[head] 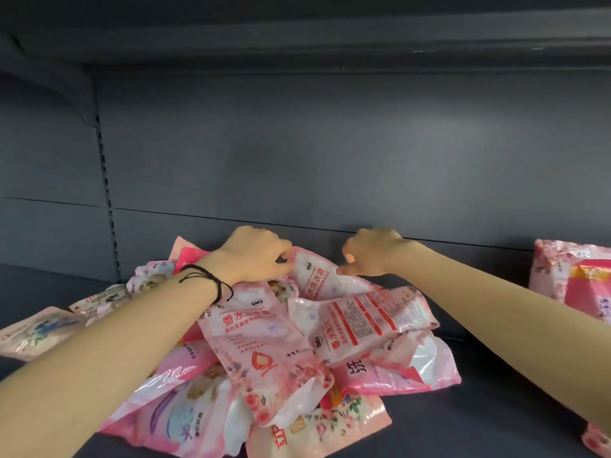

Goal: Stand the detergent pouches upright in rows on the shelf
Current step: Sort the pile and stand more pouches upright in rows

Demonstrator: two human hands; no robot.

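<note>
Several pink detergent pouches lie flat in a loose heap [264,358] in the middle of the dark shelf [479,424]. At the back of the heap lies a white-and-pink pouch [317,279]. My left hand [254,256], with a black cord on its wrist, pinches that pouch's top left corner. My right hand [373,252] is at its right edge, fingers curled and thumb touching the edge; whether it grips is unclear. A pouch with red text panels [373,322] lies across the heap under my right forearm.
More pink pouches [575,279] stand at the right end of the shelf, against the grey back panel [330,160]. A pouch [39,328] lies flat at the far left. The shelf above [297,34] hangs low overhead.
</note>
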